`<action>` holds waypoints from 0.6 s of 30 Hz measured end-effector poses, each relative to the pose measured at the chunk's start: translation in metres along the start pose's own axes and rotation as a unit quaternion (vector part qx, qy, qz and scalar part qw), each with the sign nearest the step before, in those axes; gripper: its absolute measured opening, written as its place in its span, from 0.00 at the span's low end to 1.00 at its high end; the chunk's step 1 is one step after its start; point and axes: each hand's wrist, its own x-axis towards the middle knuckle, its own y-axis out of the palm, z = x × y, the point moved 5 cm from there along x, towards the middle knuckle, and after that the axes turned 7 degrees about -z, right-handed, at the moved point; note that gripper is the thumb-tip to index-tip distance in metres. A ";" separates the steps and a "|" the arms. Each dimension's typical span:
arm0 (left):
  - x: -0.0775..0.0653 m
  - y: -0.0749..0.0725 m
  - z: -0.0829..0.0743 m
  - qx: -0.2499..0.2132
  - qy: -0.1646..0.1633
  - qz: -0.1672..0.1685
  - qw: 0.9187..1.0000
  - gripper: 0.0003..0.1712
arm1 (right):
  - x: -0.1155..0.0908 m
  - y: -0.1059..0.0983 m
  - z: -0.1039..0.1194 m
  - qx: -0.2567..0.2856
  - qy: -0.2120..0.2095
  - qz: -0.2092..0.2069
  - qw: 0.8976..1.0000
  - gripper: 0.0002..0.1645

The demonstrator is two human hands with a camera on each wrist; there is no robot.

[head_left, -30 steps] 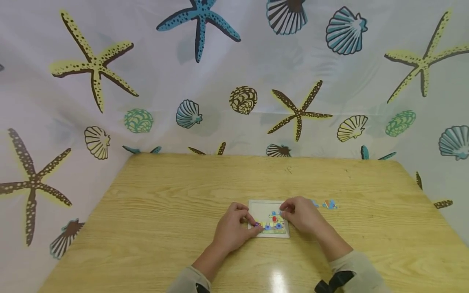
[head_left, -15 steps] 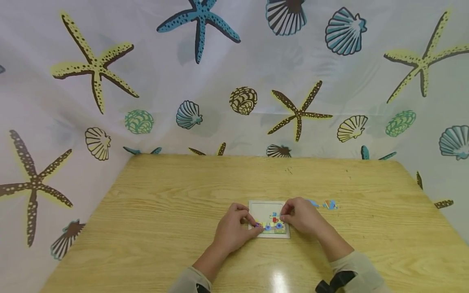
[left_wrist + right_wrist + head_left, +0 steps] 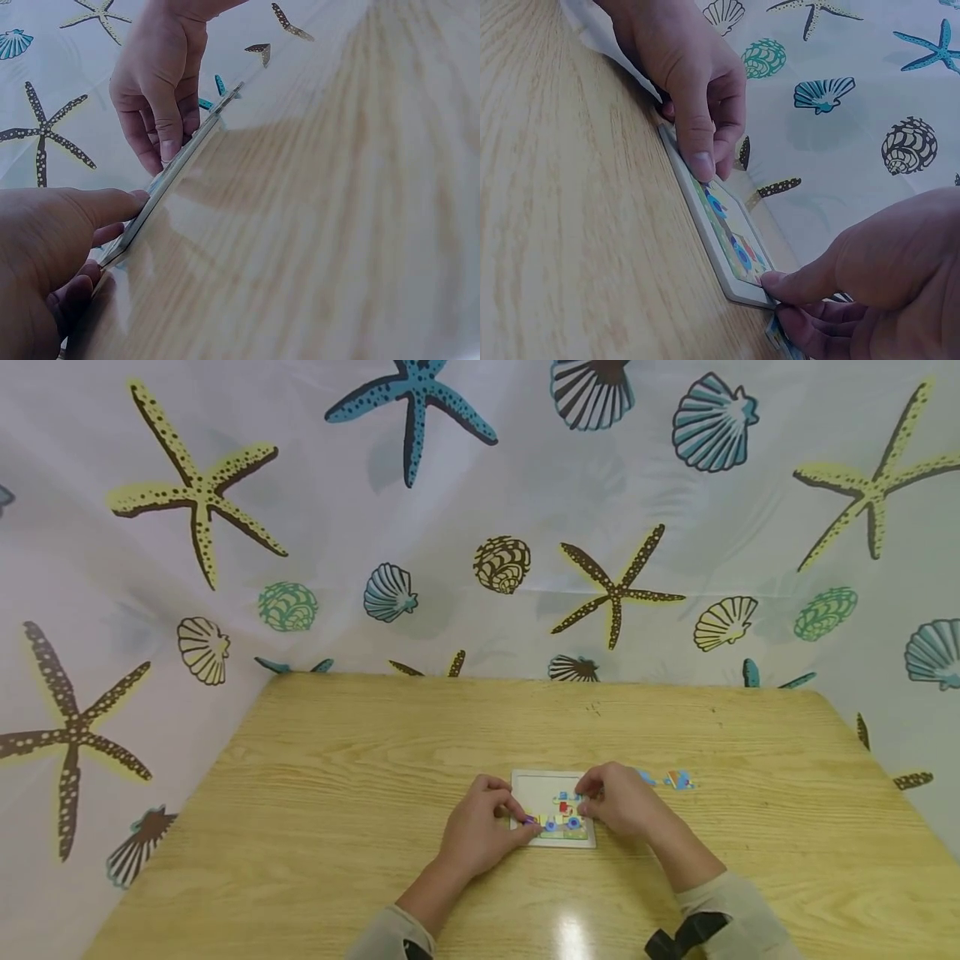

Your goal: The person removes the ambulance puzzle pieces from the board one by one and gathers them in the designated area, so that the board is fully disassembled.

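Note:
A jigsaw puzzle tray (image 3: 551, 783) with a pale frame lies on the table, its lower part filled with colourful pieces. At its lower left corner, my left hand (image 3: 480, 827) grips the frame between thumb and fingers. My right hand (image 3: 621, 800) is at the right edge, thumb and index finger pinching a small blue puzzle piece (image 3: 576, 796), mostly hidden by the fingertips. In the right wrist view, the right thumb (image 3: 780, 282) touches the tray's near corner, while the left thumb (image 3: 699, 154) rests on the far end.
Loose jigsaw pieces (image 3: 680, 779) lie on the wooden table (image 3: 360, 760) to the right of the tray, partly behind my right hand. A white cloth (image 3: 442, 510) printed with starfish and shells hangs along the table's back and sides.
My right fingertips dip slightly toward me, then shift back up at the tray's right edge, showing more blue beside them. The left hand keeps its place on the tray.

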 end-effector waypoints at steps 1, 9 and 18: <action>0.000 0.000 0.000 0.000 0.000 0.000 1.000 0.15 | 0.000 0.000 0.000 -0.002 -0.001 0.000 1.000 0.09; 0.002 0.003 0.002 0.007 0.000 0.004 1.000 0.16 | -0.001 -0.001 0.001 -0.009 -0.009 0.005 1.000 0.12; 0.002 0.001 0.002 0.007 0.004 0.001 1.000 0.16 | 0.005 -0.004 -0.009 0.056 0.013 -0.007 0.998 0.08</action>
